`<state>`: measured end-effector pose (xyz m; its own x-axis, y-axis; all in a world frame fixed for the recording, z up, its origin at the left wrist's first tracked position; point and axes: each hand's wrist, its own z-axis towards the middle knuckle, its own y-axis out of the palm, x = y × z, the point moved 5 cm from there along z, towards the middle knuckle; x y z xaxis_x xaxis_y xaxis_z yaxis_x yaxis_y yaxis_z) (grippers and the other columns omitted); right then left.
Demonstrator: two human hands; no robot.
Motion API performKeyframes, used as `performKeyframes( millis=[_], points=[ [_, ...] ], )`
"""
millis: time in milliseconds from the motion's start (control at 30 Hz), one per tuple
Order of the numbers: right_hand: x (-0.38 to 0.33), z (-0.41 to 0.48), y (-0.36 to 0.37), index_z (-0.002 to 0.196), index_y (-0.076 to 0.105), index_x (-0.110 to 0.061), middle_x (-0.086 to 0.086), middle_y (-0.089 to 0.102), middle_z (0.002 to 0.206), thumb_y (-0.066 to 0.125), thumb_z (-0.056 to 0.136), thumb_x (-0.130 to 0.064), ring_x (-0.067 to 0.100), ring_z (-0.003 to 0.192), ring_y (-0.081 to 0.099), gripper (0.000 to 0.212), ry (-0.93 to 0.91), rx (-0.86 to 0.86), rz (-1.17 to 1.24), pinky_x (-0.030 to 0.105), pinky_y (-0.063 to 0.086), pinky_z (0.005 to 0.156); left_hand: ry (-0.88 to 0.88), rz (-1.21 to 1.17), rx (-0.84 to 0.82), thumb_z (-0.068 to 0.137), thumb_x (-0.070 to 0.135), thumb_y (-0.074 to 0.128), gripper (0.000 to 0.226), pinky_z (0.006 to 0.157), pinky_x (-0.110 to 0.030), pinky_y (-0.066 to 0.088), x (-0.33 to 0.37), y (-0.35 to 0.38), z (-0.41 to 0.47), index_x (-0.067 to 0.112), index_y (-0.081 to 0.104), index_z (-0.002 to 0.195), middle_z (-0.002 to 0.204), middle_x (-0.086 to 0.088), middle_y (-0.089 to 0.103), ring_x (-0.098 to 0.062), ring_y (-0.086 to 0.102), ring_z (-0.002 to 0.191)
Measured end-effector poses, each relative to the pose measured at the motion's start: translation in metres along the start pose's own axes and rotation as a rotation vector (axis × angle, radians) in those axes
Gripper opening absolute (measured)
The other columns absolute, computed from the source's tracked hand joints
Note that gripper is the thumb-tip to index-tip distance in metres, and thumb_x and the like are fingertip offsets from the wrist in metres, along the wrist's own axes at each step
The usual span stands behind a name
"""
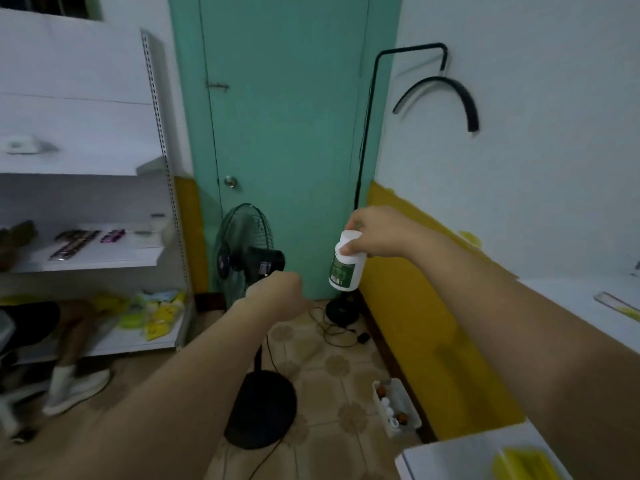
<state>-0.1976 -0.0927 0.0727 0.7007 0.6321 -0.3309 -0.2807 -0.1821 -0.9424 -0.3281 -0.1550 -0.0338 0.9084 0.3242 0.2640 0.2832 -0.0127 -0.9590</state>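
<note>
My right hand [377, 233] grips the white bottle [348, 268] by its capped top, so it hangs in the air right of the fan [242, 244]. My left hand [277, 289] curls nearby; I cannot tell if it holds anything.

A teal door [287, 133] stands between white walls [536, 133] with a yellow lower band [415, 289]. White shelves [86, 251] line the left; a fan [249, 258] stands on tiled floor [332, 368].

Both arms stretch forward, left hand [277, 289] fisted, right hand [374, 233] higher with fingers gripping.
</note>
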Motion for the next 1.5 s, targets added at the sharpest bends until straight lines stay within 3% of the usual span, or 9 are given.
performKeyframes(
  millis=[233,433,600,733,800,900,1067,1233,1500],
  points=[
    [0.048,0.145,0.037,0.119,0.061,-0.008,0.010,0.062,0.117,0.069,0.085,-0.026,0.024,0.102,0.058,0.040,0.080,-0.059,0.002,0.030,0.049,0.076,0.034,0.028,-0.060,0.092,0.040,0.051,0.044,0.084,-0.035,0.047,-0.018,0.023,0.147,0.008,0.050,0.123,0.121,-0.010,0.055,-0.028,0.054,0.107],
    [0.127,0.242,0.075,0.125,0.058,-0.007,0.009,0.059,0.123,0.070,0.085,-0.023,0.024,0.110,0.055,0.046,0.275,-0.078,-0.034,0.028,0.041,0.072,0.159,0.021,-0.134,0.092,0.038,0.050,0.034,0.076,-0.031,0.045,-0.013,0.059,0.281,0.008,0.054,0.107,0.101,-0.008,0.055,-0.025,0.054,0.094],
    [0.219,0.288,0.094,0.133,0.051,-0.006,0.012,0.053,0.133,0.067,0.087,-0.023,0.026,0.120,0.050,0.051,0.490,-0.115,-0.028,0.029,0.044,0.083,0.275,0.015,-0.199,0.090,0.038,0.051,0.032,0.086,-0.038,0.049,0.019,0.099,0.377,0.009,0.054,0.104,0.112,-0.011,0.059,-0.029,0.056,0.102],
    [0.302,0.308,0.114,0.134,0.045,-0.004,0.015,0.047,0.136,0.066,0.088,-0.019,0.030,0.122,0.048,0.052,0.639,-0.112,0.016,0.035,0.045,0.089,0.393,0.089,-0.241,0.093,0.041,0.049,0.030,0.080,-0.040,0.051,0.059,0.144,0.437,0.012,0.051,0.101,0.106,-0.011,0.058,-0.028,0.056,0.095],
    [0.345,0.316,0.130,0.128,0.048,-0.002,0.017,0.051,0.129,0.063,0.090,-0.013,0.032,0.117,0.051,0.042,0.702,-0.098,0.028,0.040,0.047,0.088,0.452,0.086,-0.259,0.093,0.042,0.049,0.032,0.078,-0.040,0.051,0.080,0.172,0.466,0.013,0.052,0.106,0.108,-0.010,0.058,-0.028,0.057,0.096],
    [0.411,0.333,0.163,0.096,0.052,-0.005,0.013,0.053,0.091,0.054,0.091,-0.007,0.033,0.088,0.053,0.006,0.770,-0.051,0.037,0.038,0.043,0.060,0.521,0.051,-0.289,0.095,0.038,0.049,0.028,0.076,-0.042,0.051,0.107,0.221,0.504,0.011,0.052,0.104,0.106,-0.013,0.058,-0.027,0.057,0.092],
    [0.515,0.361,0.241,0.131,0.046,-0.008,0.019,0.047,0.129,0.058,0.091,-0.005,0.035,0.104,0.055,0.041,0.876,-0.048,0.082,0.037,0.048,0.072,0.587,0.092,-0.266,0.098,0.035,0.044,0.017,0.063,-0.032,0.041,0.132,0.309,0.568,0.019,0.044,0.103,0.082,-0.003,0.046,-0.018,0.044,0.070],
    [0.600,0.374,0.355,0.130,0.047,-0.006,0.021,0.047,0.133,0.058,0.090,-0.002,0.038,0.113,0.052,0.042,0.932,-0.018,0.152,0.039,0.047,0.079,0.630,0.147,-0.274,0.097,0.042,0.043,0.037,0.073,-0.033,0.043,0.135,0.414,0.627,0.011,0.050,0.116,0.110,-0.010,0.056,-0.025,0.055,0.098],
    [0.714,0.362,0.576,0.128,0.048,-0.005,0.020,0.048,0.132,0.059,0.092,-0.006,0.040,0.118,0.048,0.038,1.006,-0.048,0.135,0.048,0.044,0.094,0.700,0.197,-0.330,0.099,0.039,0.039,0.038,0.075,-0.031,0.037,0.104,0.622,0.676,0.010,0.046,0.122,0.115,-0.012,0.054,-0.026,0.052,0.103]
  ],
)
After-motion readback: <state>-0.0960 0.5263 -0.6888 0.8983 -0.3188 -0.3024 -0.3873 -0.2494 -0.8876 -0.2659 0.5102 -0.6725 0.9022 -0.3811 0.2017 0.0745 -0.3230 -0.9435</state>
